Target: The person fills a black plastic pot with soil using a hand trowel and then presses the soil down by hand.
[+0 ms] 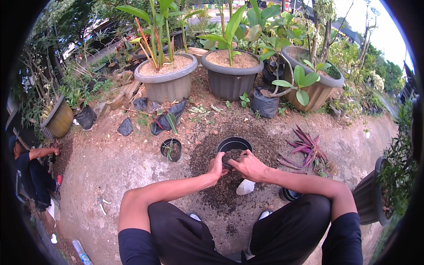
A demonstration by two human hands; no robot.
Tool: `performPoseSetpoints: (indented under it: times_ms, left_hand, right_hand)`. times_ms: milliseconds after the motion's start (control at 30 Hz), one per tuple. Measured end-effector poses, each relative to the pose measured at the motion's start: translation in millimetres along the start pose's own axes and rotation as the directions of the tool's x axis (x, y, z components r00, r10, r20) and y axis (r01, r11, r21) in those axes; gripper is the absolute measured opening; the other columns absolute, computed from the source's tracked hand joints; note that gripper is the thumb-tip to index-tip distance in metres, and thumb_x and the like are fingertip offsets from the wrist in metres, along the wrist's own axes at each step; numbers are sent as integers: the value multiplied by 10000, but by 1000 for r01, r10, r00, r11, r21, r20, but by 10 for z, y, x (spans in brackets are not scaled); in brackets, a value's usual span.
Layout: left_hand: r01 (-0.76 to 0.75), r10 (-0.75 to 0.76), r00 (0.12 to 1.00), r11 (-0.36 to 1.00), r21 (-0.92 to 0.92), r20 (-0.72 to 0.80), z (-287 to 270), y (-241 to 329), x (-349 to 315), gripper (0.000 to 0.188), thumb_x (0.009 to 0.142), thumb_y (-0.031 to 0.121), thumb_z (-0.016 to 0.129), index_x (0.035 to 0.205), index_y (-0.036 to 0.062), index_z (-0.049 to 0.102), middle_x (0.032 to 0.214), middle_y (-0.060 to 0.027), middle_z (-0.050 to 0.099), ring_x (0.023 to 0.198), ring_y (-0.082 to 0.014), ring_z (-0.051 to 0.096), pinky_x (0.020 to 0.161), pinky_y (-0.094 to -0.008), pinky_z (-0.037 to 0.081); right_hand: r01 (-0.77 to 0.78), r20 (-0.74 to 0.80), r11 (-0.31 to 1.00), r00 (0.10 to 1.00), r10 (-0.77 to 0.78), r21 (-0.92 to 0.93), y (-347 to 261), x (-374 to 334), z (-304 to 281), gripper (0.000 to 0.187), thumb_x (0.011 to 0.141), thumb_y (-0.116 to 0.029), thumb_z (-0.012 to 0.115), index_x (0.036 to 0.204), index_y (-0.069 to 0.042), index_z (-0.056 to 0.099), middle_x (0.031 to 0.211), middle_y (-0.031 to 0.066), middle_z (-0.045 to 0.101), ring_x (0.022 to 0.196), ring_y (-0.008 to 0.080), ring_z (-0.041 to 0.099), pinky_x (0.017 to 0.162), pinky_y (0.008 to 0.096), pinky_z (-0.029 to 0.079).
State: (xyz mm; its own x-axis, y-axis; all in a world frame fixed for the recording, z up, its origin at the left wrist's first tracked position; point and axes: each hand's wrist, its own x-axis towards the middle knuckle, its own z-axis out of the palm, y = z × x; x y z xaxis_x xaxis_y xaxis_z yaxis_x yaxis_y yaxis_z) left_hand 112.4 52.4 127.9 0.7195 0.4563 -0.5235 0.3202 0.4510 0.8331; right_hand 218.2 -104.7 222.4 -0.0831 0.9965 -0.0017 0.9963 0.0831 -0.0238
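Note:
A round black plant pot [234, 140] with dark soil inside stands on the ground in front of me. My left hand [217, 166] is closed on the near left side of this pot. At its near right side my right hand [249, 167] has curled fingers dipping over the rim toward the soil; what they pinch, if anything, is hidden. Just below the right hand lies a white object [245, 187], perhaps a scoop. Loose dark soil [203, 152] is spread around the pot. To the left stands a small black pot [171, 150] with a thin green plant.
Pulled purple-leaved plants [308, 148] lie to the right. Another black pot [289, 194] sits by my right knee. Large grey planters [229, 81] line the back, with a black planting bag [265, 104] before them. A person [33, 170] crouches at far left near a plastic bottle [81, 252].

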Motion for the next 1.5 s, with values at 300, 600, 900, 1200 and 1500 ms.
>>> performPoseSetpoints:
  times_ms: [300,600,900,1200,1500]
  left_hand:
    - [-13,13,999,1000,10,51,-7,42,-25,682,890,664,524,1283,107,491,1043,-121,603,899,-214,634,847,-375,479]
    - [-26,28,992,1000,12,-124,66,-65,-34,636,899,650,544,859,16,571,765,-66,546,759,-207,620,716,-390,527]
    - [-20,20,1000,1000,11,0,24,5,8,743,888,656,541,1326,57,487,1073,-152,597,951,-263,624,858,-408,504]
    - [-44,46,999,995,95,-12,16,-17,-42,768,897,655,530,1269,-17,526,1069,-168,612,925,-236,644,822,-386,517]
    - [-45,48,999,992,114,-20,63,13,-70,812,896,669,527,1314,-27,499,1137,-166,525,915,-262,615,825,-397,512]
  right_hand:
    - [24,-222,999,975,-19,23,54,-7,187,471,819,-106,686,1263,-59,537,890,131,683,907,332,683,904,501,431]
    - [4,-51,998,999,-1,63,10,-7,158,567,772,-62,680,1301,-56,476,684,123,655,767,382,683,877,493,434]
    - [33,-235,999,972,-26,29,21,-33,165,404,906,-167,671,1281,-88,541,922,139,665,934,333,658,901,490,423]
    - [-33,48,999,998,32,16,-9,8,100,489,823,-110,679,1271,-60,490,877,143,681,900,360,673,873,500,430]
    - [62,-239,998,969,-55,23,13,-26,194,522,764,-49,694,1251,-51,506,950,143,688,980,362,676,898,511,432]
